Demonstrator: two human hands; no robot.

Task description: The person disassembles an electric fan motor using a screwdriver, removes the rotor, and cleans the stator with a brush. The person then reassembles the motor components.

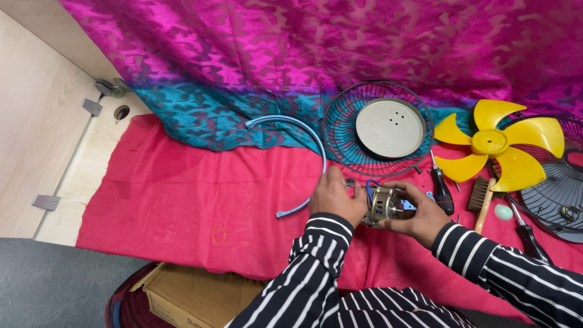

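A small metal fan motor (384,205) with blue wires sits between both my hands, just above the red cloth (182,200). My right hand (419,214) cups the motor from the right and below. On the motor's left side my left hand (333,195) pinches at the wires. Both sleeves are black with white stripes. Behind the hands lies a round blue wire fan guard (340,130) with a beige centre disc (390,127). A yellow fan blade (495,146) rests to the right, partly over a second dark guard (555,194).
A light blue plastic rim strip (303,130) curves left of the guard. Two black-handled screwdrivers (442,191) (529,235), a wooden brush (483,200), a pale oval piece (503,212) and small screws lie at right. Pink and teal patterned fabric (273,54) covers the back. A cardboard box (194,294) sits below.
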